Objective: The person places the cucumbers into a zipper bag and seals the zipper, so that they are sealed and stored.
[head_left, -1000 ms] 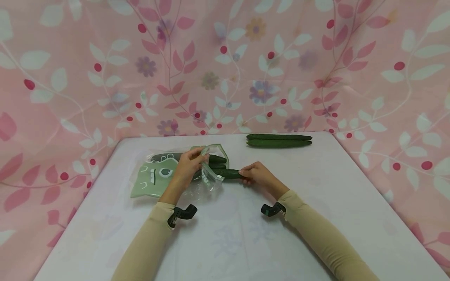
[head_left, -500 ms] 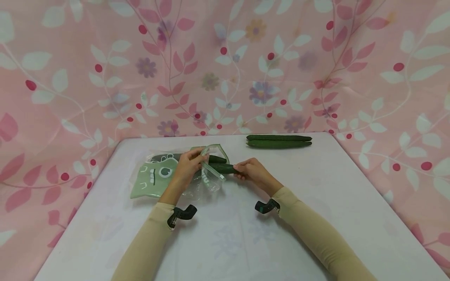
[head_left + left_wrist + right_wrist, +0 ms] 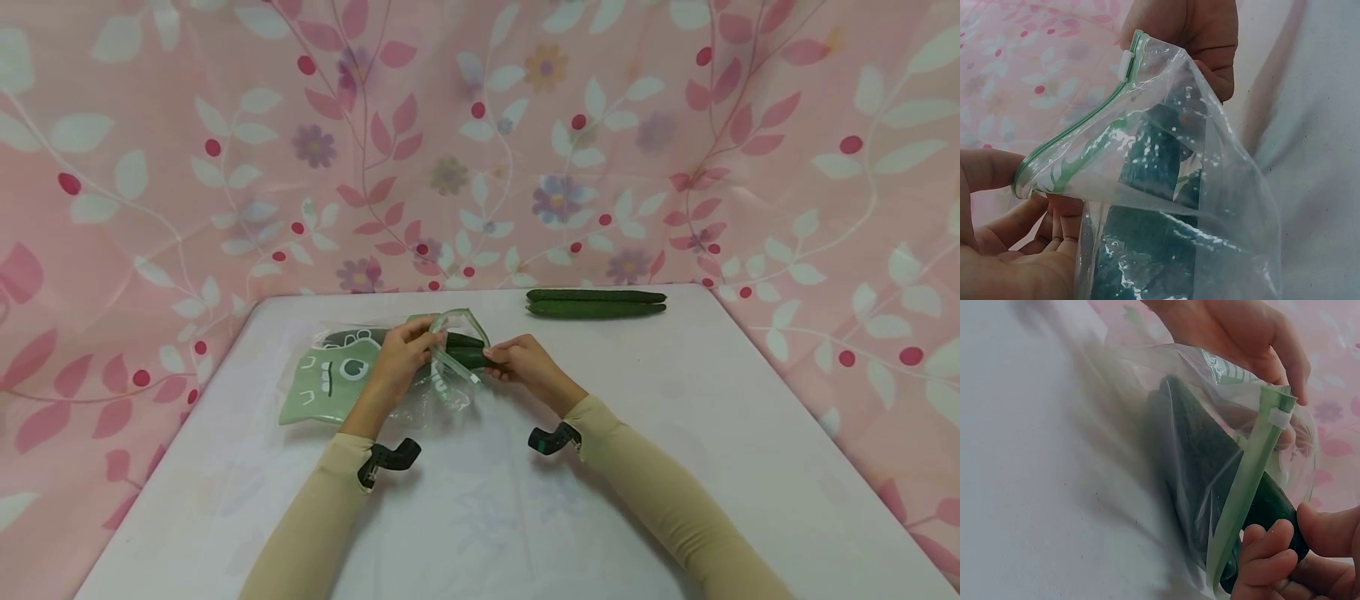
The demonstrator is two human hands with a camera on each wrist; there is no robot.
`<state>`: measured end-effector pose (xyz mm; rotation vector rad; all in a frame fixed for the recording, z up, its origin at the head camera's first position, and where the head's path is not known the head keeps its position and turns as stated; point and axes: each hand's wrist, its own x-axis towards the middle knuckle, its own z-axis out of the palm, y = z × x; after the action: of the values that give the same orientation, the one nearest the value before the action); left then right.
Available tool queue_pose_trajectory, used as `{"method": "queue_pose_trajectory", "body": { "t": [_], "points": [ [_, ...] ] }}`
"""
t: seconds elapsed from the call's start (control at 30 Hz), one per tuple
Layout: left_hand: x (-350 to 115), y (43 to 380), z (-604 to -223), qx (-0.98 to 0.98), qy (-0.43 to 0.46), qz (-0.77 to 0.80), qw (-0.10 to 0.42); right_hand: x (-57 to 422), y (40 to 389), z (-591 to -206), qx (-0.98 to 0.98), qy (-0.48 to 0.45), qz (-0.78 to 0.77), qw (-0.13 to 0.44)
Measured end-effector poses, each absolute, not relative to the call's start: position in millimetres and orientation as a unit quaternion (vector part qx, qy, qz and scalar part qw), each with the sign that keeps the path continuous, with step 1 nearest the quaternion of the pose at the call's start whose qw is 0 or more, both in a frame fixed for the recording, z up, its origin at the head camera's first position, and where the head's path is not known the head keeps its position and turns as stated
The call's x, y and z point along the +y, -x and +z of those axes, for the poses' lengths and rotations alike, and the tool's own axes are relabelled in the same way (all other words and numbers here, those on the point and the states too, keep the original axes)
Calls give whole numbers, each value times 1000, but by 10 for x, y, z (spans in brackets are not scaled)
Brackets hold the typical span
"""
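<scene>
A clear zip bag (image 3: 322,392) with a green cartoon face lies on the left of the table, its green-edged mouth held apart. My left hand (image 3: 402,358) pinches the rim of that mouth between thumb and fingers. Just to its right, my right hand (image 3: 525,364) grips the end of a cucumber (image 3: 467,357), most of which is inside the bag. Another cucumber (image 3: 463,340) lies behind it in the bag. In the right wrist view a white slider (image 3: 1279,418) sits on the green zip strip, and the right thumb and fingers pinch the cucumber's tip.
Two more cucumbers (image 3: 596,309) lie side by side at the back right of the white-covered table (image 3: 637,367). Pink floral cloth (image 3: 480,150) hangs behind and along both sides of it.
My right hand has moved left, sliding the cucumber deeper into the bag, so less of it sticks out. My left hand has stayed at the bag's mouth.
</scene>
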<state>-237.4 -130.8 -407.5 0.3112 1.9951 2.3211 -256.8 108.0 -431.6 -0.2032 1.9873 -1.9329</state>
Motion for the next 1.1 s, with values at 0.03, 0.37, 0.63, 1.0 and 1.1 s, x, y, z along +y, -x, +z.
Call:
{"method": "queue_pose_trajectory", "body": {
  "t": [0.03, 0.37, 0.63, 1.0, 1.1],
  "points": [
    [-1309, 2371, -4075, 648, -101, 754, 33, 1066, 2571, -4322, 703, 71, -684, 179],
    [-1310, 2366, -4079, 649, -100, 753, 33, 935, 2594, -4321, 702, 60, -688, 173],
    [-1307, 2386, -4099, 651, -97, 752, 34, 849, 2585, -4360, 706, 54, -689, 157],
    [-1302, 2385, -4096, 653, -94, 751, 32, 719, 2555, -4432, 720, 58, -675, 147],
    [-1303, 2385, -4088, 654, -95, 750, 32, 710, 2545, -4438, 729, 63, -666, 145]
  ]
}}
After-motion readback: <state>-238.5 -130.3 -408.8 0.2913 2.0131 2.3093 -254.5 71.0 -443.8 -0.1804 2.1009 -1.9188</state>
